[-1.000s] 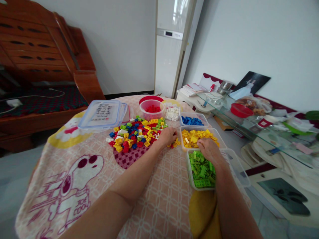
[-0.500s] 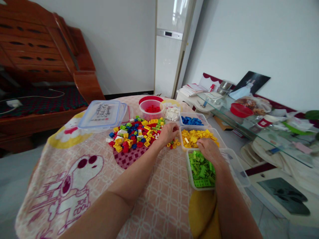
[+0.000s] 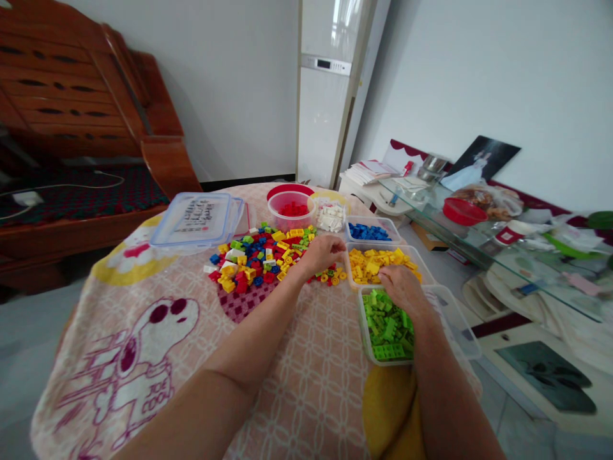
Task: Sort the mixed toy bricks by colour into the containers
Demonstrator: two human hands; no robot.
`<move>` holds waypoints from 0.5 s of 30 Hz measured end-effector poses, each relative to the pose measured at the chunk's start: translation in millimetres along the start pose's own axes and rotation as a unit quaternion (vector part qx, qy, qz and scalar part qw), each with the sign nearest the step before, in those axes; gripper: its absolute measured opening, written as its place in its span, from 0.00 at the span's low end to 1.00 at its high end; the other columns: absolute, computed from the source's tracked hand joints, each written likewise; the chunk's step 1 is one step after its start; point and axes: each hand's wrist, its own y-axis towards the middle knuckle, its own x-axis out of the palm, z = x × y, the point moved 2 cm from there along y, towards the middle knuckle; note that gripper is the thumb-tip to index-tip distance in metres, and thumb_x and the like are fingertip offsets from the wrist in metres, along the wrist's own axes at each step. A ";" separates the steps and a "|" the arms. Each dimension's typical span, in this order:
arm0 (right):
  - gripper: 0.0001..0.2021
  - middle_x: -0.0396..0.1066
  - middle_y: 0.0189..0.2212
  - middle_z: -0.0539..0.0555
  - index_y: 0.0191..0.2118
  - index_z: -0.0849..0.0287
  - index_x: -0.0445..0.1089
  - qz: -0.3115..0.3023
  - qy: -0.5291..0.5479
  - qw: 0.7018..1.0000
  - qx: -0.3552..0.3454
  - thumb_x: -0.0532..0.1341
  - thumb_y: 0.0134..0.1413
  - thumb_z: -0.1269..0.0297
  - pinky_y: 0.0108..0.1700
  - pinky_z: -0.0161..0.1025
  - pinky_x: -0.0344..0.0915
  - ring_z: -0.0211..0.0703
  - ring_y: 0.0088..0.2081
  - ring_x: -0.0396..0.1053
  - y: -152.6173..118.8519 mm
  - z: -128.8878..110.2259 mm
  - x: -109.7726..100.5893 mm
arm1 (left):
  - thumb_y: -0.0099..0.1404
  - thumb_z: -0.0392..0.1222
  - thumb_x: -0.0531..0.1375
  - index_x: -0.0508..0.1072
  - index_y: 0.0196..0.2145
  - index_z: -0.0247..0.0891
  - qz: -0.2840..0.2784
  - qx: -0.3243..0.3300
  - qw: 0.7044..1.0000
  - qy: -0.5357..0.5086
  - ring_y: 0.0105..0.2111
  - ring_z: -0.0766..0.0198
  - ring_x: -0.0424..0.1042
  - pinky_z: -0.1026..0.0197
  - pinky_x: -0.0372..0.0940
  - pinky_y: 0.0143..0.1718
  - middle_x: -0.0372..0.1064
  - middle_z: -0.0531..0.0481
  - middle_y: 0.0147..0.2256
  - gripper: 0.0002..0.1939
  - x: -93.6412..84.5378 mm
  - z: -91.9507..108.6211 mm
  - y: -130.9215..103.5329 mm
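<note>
My left hand [image 3: 325,253] is at the left rim of a clear box of yellow toy bricks [image 3: 371,265]. Its fingers are curled together, and whatever they hold is hidden. Over the front right part of that box, my right hand [image 3: 402,286] reaches down with its fingertips pinched among the yellow bricks. I cannot make out a piece between them. To the left of my left hand lies a loose pile of mixed toy bricks [image 3: 256,259] in red, yellow, blue, green and white. A box of green bricks [image 3: 387,324] stands in front of the yellow one, partly behind my right forearm.
Behind the yellow box is a box of blue bricks [image 3: 368,232]. White bricks [image 3: 330,218] and a round tub [image 3: 291,220] with red bricks stand at the back. Clear lids [image 3: 191,220] lie at the left rear. A glass shelf [image 3: 541,275] stands beyond the table's right side.
My left hand has shifted slightly to the left, with its fingers still curled. My right hand stays almost in place over the yellow bricks.
</note>
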 end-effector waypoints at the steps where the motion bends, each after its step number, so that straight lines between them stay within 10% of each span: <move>1: 0.17 0.78 0.45 0.60 0.44 0.62 0.78 0.001 0.001 1.000 0.000 0.52 0.69 0.65 0.51 0.37 0.60 0.47 0.48 0.71 0.2 0.3 0.5 | 0.58 0.33 0.63 0.82 0.38 0.34 -0.031 -0.001 0.999 0.019 0.33 0.64 0.75 0.66 0.67 0.38 0.79 0.50 0.34 0.11 0.2 -2.2 -0.3; 6: 0.16 0.79 0.45 0.60 0.43 0.61 0.78 0.002 0.008 1.000 0.001 0.52 0.69 0.65 0.51 0.37 0.60 0.46 0.47 0.71 1.0 0.9 1.0 | 0.57 0.31 0.62 0.83 0.43 0.38 -0.115 -0.016 0.986 0.117 0.39 0.61 0.77 0.65 0.68 0.43 0.81 0.48 0.39 0.16 6.6 -10.1 -3.2; 15: 0.17 0.78 0.45 0.60 0.44 0.62 0.78 0.001 0.011 1.000 -0.002 0.52 0.69 0.65 0.51 0.38 0.60 0.46 0.48 0.71 1.9 4.0 4.1 | 0.64 0.33 0.58 0.79 0.50 0.37 -0.017 -0.037 0.984 0.174 0.48 0.57 0.75 0.59 0.67 0.54 0.78 0.43 0.47 0.18 2.7 -11.3 -2.3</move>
